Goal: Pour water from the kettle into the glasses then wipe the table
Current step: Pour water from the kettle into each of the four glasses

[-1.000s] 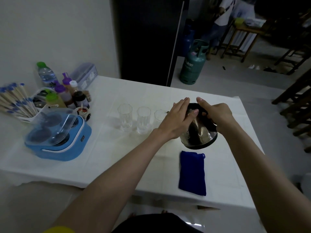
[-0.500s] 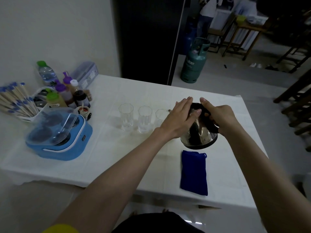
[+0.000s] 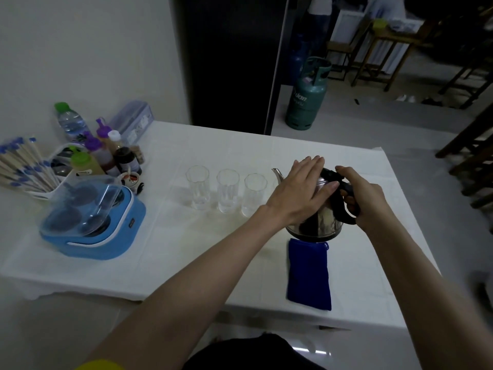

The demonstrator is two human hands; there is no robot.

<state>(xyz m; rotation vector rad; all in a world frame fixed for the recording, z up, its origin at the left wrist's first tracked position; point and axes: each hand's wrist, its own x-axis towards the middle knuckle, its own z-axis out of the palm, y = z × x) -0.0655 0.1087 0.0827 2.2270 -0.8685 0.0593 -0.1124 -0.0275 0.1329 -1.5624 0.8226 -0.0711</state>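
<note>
A shiny steel kettle point(image 3: 318, 225) with a black handle stands on the white table point(image 3: 240, 257), its spout pointing left toward the glasses. My right hand point(image 3: 366, 201) grips the black handle. My left hand point(image 3: 298, 193) lies flat with fingers spread over the kettle's lid. Three clear glasses stand in a row left of the kettle: the left glass point(image 3: 198, 190), the middle glass point(image 3: 227, 190) and the right glass point(image 3: 253, 194), each with a little water at the bottom. A folded blue cloth point(image 3: 309, 276) lies just in front of the kettle.
A blue appliance with a clear lid point(image 3: 90, 222) sits at the left. Behind it stand sauce bottles point(image 3: 117, 156), a water bottle point(image 3: 70, 120), a holder of chopsticks point(image 3: 24, 166) and a plastic box point(image 3: 132, 121). A green gas cylinder point(image 3: 306, 94) stands on the floor beyond the table.
The kettle's spout now shows left of my left hand, which has slid slightly back over the lid. Both hands stay on the kettle; the view has shifted a little.
</note>
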